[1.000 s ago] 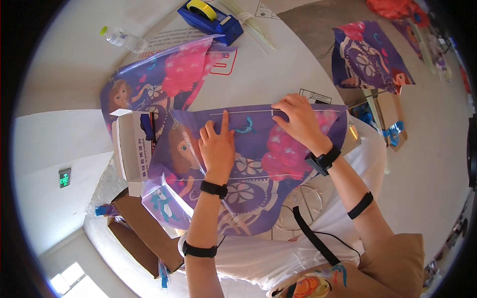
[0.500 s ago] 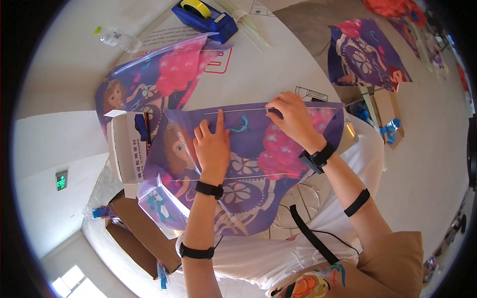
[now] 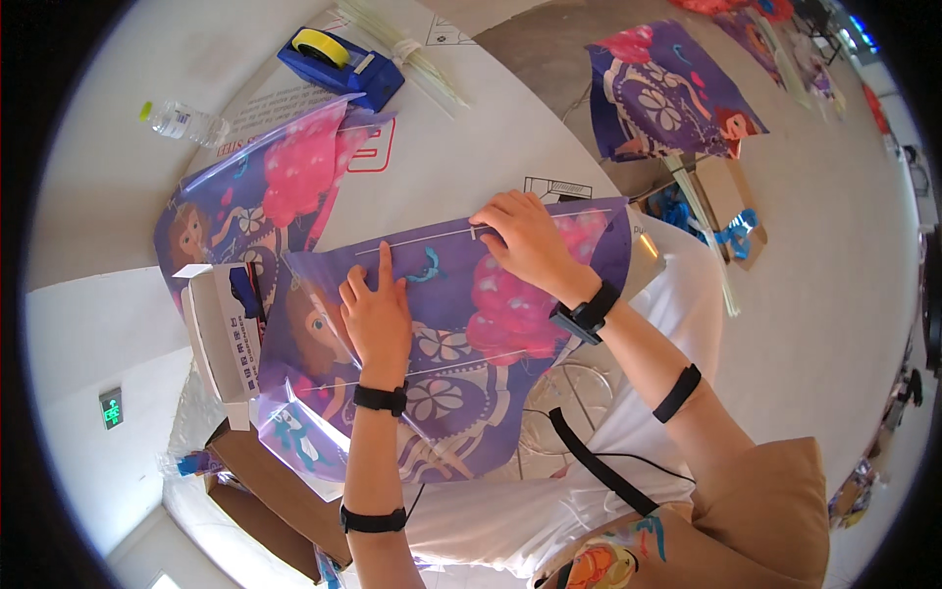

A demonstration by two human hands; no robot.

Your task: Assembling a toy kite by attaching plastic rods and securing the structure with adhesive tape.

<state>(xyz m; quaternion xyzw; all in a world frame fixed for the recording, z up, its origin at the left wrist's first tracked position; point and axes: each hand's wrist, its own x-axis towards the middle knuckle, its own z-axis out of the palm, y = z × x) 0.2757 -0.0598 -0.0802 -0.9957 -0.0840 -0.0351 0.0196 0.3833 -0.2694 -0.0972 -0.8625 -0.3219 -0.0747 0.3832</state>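
A purple printed plastic sheet [image 3: 461,324] with a cartoon figure and pink balloons lies in front of me. A thin white rod [image 3: 432,239] runs along its far edge. My left hand [image 3: 378,319] rests flat on the sheet, its index finger stretched to the rod's left part and the other fingers spread. Farther right, my right hand [image 3: 530,240] has curled fingers and thumb closed at the rod; its fingertips partly cover what they grip. A second thin white rod [image 3: 471,361] crosses the sheet nearer to me.
Another printed sheet [image 3: 304,162] lies at the left, near a blue tape dispenser [image 3: 348,74] with yellow tape. An opened white carton [image 3: 221,334] stands beside my sheet. A plastic bottle [image 3: 186,123], a bundle of pale rods [image 3: 412,59] and a brown cardboard box [image 3: 270,491] are around.
The whole view has shifted, with sheet and hands now appearing lower and farther left. Both hands keep nearly the same places on the sheet.
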